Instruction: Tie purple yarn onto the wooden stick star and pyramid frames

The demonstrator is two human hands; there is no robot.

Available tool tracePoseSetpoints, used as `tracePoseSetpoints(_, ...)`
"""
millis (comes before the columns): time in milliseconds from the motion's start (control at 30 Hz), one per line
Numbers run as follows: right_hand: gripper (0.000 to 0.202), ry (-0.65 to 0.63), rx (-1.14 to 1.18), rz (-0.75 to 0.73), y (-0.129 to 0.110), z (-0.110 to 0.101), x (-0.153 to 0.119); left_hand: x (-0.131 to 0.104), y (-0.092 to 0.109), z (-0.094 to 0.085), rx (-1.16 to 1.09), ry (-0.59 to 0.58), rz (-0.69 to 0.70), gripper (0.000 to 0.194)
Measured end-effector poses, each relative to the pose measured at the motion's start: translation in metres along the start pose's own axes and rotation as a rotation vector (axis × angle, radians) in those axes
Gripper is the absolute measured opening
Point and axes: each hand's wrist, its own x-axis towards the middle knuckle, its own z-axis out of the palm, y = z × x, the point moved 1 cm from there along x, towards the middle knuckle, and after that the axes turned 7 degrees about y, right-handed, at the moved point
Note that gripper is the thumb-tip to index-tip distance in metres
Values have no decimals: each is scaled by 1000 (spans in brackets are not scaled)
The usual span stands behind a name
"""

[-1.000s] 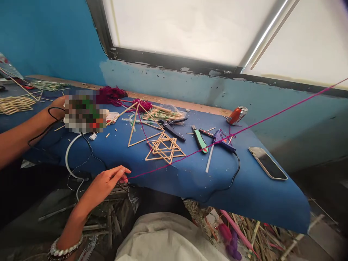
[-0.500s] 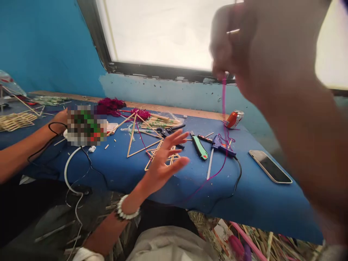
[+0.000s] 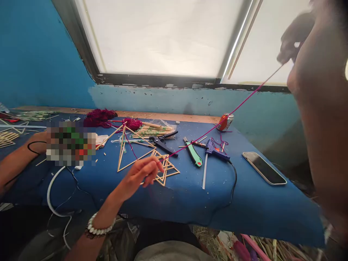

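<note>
A magenta yarn strand [image 3: 236,108] runs taut from my raised right hand [image 3: 297,40] at the upper right down to my left hand [image 3: 143,172]. My right hand pinches its upper end. Curled around the lower part of the strand, my left hand is closed over the table. More yarn leads from there up to a triangular frame of thin sticks [image 3: 119,154]. Small joined stick triangles [image 3: 170,170] lie right beside the left fingers, which hide part of them.
On the blue table [image 3: 185,199] lie black cutters [image 3: 163,145], a green-handled utility knife [image 3: 194,154], a blue glue gun [image 3: 213,148], a phone [image 3: 263,168] and a can [image 3: 225,122]. Magenta yarn bundles [image 3: 100,117] and bagged sticks [image 3: 154,130] are behind. Another person's arm [image 3: 21,156] reaches in left.
My right hand has swung right, drawing the slack yarn into a straight diagonal line. My left hand has gone from spread fingers to closed on the yarn. The view has shifted slightly.
</note>
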Motion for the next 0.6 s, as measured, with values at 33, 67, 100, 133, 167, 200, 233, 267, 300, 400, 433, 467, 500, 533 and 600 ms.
tracePoseSetpoints(33,20,42,-119,-45,6,-9,-12,-2,5,-9,97,49,-9,42)
tracePoseSetpoints(67,21,21,-221,-57,11,-18,-25,-4,9,-18,196,82,-19,42)
tracePoseSetpoints(100,22,15,-306,-49,16,-26,-37,-6,14,-26,298,102,-49,42)
tracePoseSetpoints(133,24,44,-381,-27,22,-35,-48,-9,16,-33,389,116,-78,41)
tracePoseSetpoints(167,26,52,-449,16,28,-45,-57,-12,18,-39,454,130,-100,41)
tracePoseSetpoints(200,29,78,-503,49,34,-55,-63,-16,17,-46,496,148,-115,41)
tracePoseSetpoints(233,32,108,-542,75,40,-66,-66,-19,14,-53,517,170,-124,42)
tracePoseSetpoints(267,34,161,-571,89,46,-77,-67,-23,11,-59,526,195,-128,42)
tracePoseSetpoints(300,36,211,-607,135,52,-87,-67,-27,6,-66,532,219,-135,42)
tracePoseSetpoints(400,37,308,-735,268,67,-118,-66,-40,-9,-83,568,290,-144,41)
tracePoseSetpoints(433,37,304,-768,310,71,-127,-68,-45,-12,-87,584,302,-141,41)
tracePoseSetpoints(467,37,293,-795,350,74,-135,-72,-50,-14,-92,599,312,-138,41)
tracePoseSetpoints(500,36,273,-816,391,76,-143,-77,-55,-15,-95,609,312,-134,42)
tracePoseSetpoints(533,35,238,-838,420,79,-150,-84,-59,-14,-98,614,306,-132,42)
tracePoseSetpoints(600,30,91,-924,430,81,-159,-101,-68,-10,-103,616,300,-135,42)
